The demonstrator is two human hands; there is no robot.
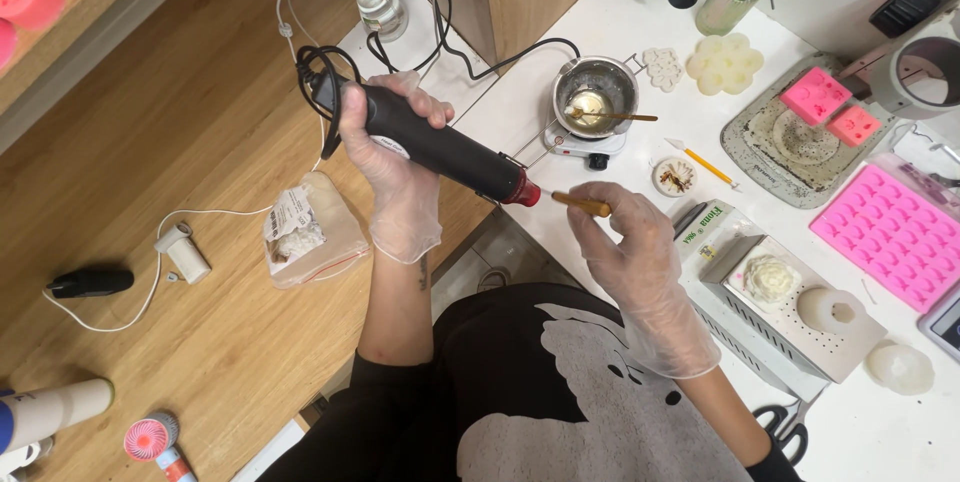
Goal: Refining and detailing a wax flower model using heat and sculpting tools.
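Note:
My left hand [392, 147], in a clear glove, grips a black heat gun [440, 147] with a red nozzle tip pointing right. My right hand [625, 242], also gloved, holds a thin tool with a wooden handle [582, 204], its metal tip right at the heat gun's nozzle. Both hands hover over the gap between the wooden table [180, 142] and the white counter [620, 32]. Behind them a small metal melting pot [596, 92] with pale wax and a stick in it sits on a white mini hotplate.
On the white counter lie pink silicone moulds [890, 232], a white flower-shaped wax piece [770, 279] on a grey tray, a round white wax piece [830, 310], scissors [785, 422] and a small dish [674, 177]. The wooden table holds a plastic bag [312, 232], cables and a black plug.

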